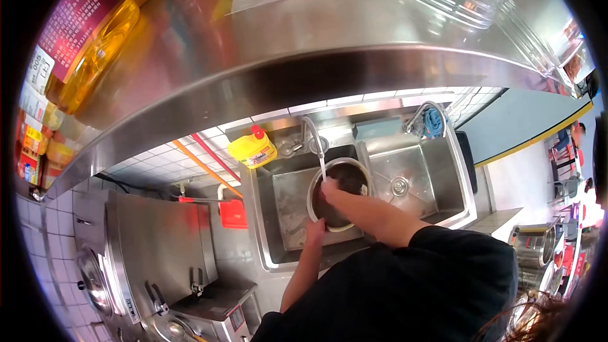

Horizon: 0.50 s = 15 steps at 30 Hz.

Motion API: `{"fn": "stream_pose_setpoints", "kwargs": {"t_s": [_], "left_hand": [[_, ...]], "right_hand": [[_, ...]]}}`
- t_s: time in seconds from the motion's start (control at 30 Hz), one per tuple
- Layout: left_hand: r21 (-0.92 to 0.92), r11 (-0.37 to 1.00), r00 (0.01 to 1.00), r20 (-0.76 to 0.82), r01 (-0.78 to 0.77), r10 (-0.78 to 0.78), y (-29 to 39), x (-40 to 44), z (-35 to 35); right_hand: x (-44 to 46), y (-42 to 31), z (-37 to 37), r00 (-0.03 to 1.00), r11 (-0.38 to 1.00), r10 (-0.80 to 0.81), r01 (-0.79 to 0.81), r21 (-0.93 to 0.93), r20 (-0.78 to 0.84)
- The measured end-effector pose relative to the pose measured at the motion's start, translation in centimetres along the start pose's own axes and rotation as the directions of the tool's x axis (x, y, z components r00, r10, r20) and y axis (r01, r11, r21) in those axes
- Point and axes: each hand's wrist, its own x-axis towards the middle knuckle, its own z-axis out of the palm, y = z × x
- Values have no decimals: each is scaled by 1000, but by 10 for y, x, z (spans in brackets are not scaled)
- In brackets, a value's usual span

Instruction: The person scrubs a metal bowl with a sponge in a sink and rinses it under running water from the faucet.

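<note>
A round metal pot with a dark inside stands in the left basin of the sink. My left hand grips the near rim of the pot. Inside it, directly beneath the running tap, is my right hand. Its fingers look closed and slightly blurred, and what they may hold is hidden. Water falls from the spout onto this hand.
A yellow jug with a red cap stands behind the sink's left side. Blue cloth hangs by the second tap. A steel shelf juts out overhead, carrying bottles and clear containers. A red box is left of the sink.
</note>
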Motion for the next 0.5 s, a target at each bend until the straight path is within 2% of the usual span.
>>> {"fn": "stream_pose_setpoints", "kwargs": {"t_s": [0.03, 0.07, 0.1, 0.13, 0.17, 0.2, 0.23, 0.27, 0.3, 0.33, 0.37, 0.43, 0.47, 0.5], "left_hand": [[28, 999, 999, 26, 34, -35, 2, -1, -1], [15, 999, 999, 13, 43, -44, 1, -4, 0], [-1, 999, 999, 0, 51, -51, -1, -6, 2], [-17, 998, 998, -13, 59, -59, -2, -7, 4], [-46, 998, 999, -35, 32, -33, -1, -7, 5], [-79, 997, 998, -59, 3, -8, 0, -7, 8], [-108, 994, 996, -87, -24, 14, 1, -7, 8], [-117, 993, 997, -73, -24, 15, 2, -9, 7], [-126, 992, 998, -58, -24, 17, 6, -11, 7], [-137, 990, 999, -41, -29, 24, 10, -11, 8], [-137, 990, 999, -46, -31, 25, 14, -11, 10], [-143, 989, 998, -64, -31, 22, 16, -12, 10], [-124, 992, 999, -42, 3, -8, 13, -9, 8], [-103, 994, 999, -19, 37, -39, 6, -2, 5]], "right_hand": [[0, -2, 3, 964, 978, -180, 153, -144, -196], [0, 0, 2, 999, 998, -47, 48, 34, -25], [-27, -21, -15, 984, 978, 55, -87, 187, 169], [-41, -35, -25, 922, 921, 122, -244, 305, 368], [-32, -39, -20, 992, 963, 92, -111, 244, 90], [-8, -35, -6, 982, 990, 22, 5, 142, -189], [15, -27, 9, 893, 996, -74, 89, 13, -443], [39, -8, 21, 995, 991, -30, 42, 130, -96], [66, 14, 30, 964, 974, -16, -45, 224, 264], [64, 11, 26, 808, 947, -42, -155, 280, 588], [62, 7, 21, 854, 966, -158, 28, 259, 496], [4, -34, -12, 853, 913, -407, 377, 153, 326], [21, -24, 3, 882, 853, -463, 415, 318, 91], [14, -32, 1, 885, 934, -313, 220, 282, 345]]}}
